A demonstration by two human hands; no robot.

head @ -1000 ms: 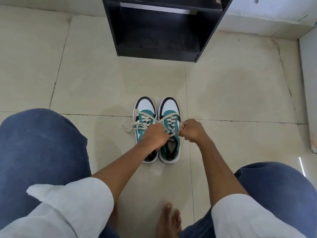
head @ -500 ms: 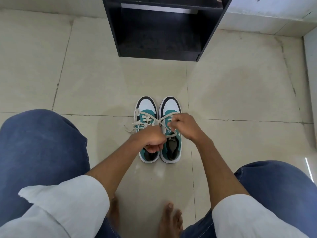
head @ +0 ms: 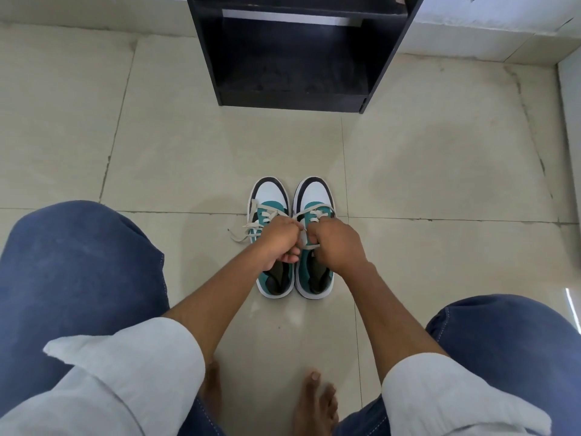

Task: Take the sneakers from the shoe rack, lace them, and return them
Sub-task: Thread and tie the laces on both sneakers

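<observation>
Sitting side by side | sneakers (head: 290, 237) (teal, white toes) | laces (head: 248, 229) cream

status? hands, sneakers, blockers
Both hands, left and right, closed on right sneaker's lace. Left sneaker beside it, on floor. Rack path unobstructed.

Two teal, white and black sneakers: the left sneaker (head: 273, 237) and the right sneaker (head: 315, 237). One black shoe rack (head: 295, 51). Two hands, the left hand (head: 278, 242) and the right hand (head: 338, 243). Two bare feet: one foot (head: 211, 385) and another foot (head: 316, 404). Two white rolled sleeves.
</observation>
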